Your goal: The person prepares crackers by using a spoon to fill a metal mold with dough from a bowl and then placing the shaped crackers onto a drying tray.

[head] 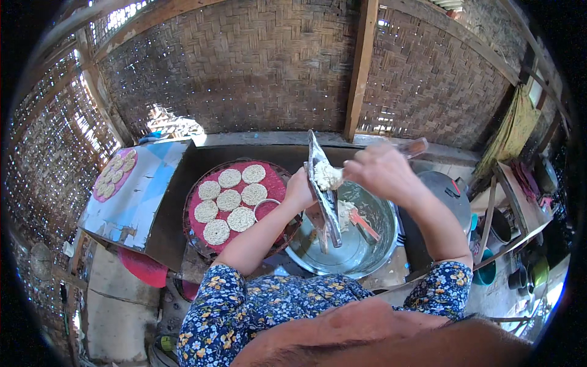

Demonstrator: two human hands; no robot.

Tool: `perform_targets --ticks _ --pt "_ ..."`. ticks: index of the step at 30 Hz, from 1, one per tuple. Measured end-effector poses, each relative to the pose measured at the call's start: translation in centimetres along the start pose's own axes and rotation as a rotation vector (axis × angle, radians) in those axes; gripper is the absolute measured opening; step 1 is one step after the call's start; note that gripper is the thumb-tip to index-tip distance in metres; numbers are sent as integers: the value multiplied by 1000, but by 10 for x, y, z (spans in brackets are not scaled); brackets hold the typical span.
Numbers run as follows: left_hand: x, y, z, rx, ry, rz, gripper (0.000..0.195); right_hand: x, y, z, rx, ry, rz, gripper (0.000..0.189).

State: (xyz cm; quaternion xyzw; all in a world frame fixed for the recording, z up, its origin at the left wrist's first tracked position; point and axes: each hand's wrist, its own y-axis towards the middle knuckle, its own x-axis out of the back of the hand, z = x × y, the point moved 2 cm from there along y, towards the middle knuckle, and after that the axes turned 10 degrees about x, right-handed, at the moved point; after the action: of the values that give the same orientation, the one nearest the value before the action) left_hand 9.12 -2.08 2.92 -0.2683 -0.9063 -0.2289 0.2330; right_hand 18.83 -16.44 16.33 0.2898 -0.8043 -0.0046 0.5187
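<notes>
My left hand (300,190) grips a long, narrow press-like tool (326,208), tilted above the basin and smeared with dough. A lump of pale dough (326,176) sits in its upper part. My right hand (378,172), blurred, is curled with its fingertips at the dough; a brown wooden-looking piece (412,147) juts out behind the fist. Below, a wide metal basin (316,261) contains more dough (346,215) and a spatula with an orange-red part (364,225). Left of the basin, several round lattice-like dough discs (228,200) lie on a pink sheet over a round woven tray (188,229).
A ring-shaped mould (267,211) rests on the pink sheet beside my left forearm. Further left, a blue-and-white box (133,192) bears more discs (114,174). A dark lidded pot (440,192) stands right of the basin. Behind rises a woven bamboo wall (266,69) with a wooden post (362,69).
</notes>
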Motion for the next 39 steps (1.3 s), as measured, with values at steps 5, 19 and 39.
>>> perform_targets --ticks 5,19,39 --pt "0 11 25 72 18 48 41 -1 -2 0 105 -126 16 19" --pt "0 -2 0 -4 -41 -11 45 36 -11 -30 -203 119 281 25" --pt "-16 31 38 285 -1458 669 20 -84 -45 8 -735 1245 -532 18"
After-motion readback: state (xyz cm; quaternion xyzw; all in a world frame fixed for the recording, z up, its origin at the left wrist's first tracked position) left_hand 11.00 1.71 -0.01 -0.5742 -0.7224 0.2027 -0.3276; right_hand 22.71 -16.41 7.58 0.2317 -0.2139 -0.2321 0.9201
